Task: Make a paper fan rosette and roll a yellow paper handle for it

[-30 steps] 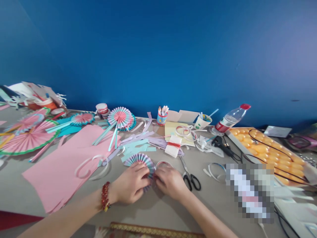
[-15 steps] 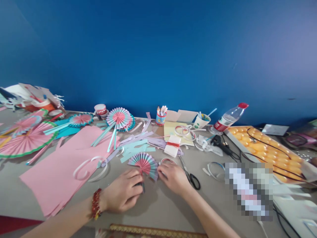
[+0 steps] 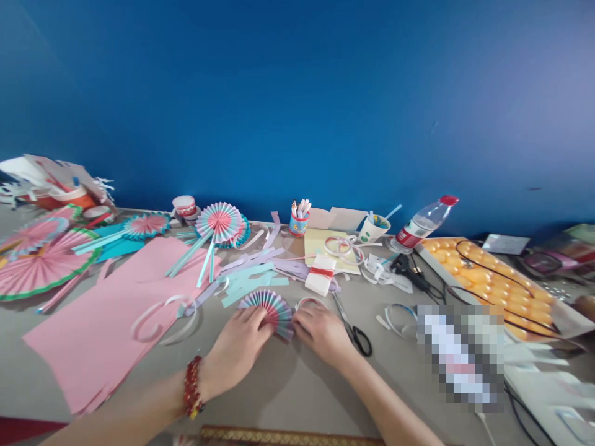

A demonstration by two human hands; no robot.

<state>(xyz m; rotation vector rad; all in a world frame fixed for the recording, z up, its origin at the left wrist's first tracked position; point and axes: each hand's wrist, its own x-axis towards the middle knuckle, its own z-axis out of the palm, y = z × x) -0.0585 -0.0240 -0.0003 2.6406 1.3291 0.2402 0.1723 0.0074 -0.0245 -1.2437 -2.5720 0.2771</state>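
Note:
A small pleated paper fan [image 3: 277, 308] in pink, pale blue and lilac is spread in a half-round on the grey table. My left hand [image 3: 239, 347], with a red beaded bracelet at the wrist, closes over the fan's left and lower part and hides its pink centre. At the fan's right edge my right hand [image 3: 320, 331] pinches the pleats with bent fingers. Just right of that hand lie black-handled scissors [image 3: 357, 337]. Behind the fan are pale blue paper strips [image 3: 251, 282] and a white card wound with red thread [image 3: 320, 274].
Pink paper sheets [image 3: 106, 316] cover the left side, with finished paper fans [image 3: 218, 224] beyond them. Toward the wall stand a pencil cup [image 3: 299, 223], a paper cup [image 3: 374, 229] and a plastic bottle [image 3: 425, 223]. A black glue gun [image 3: 409, 271] and an orange bumpy tray [image 3: 488, 279] are at right.
My left hand has moved up from below the fan's centre onto its left pleats. The right hand stays at the fan's right edge. The view has shifted slightly.

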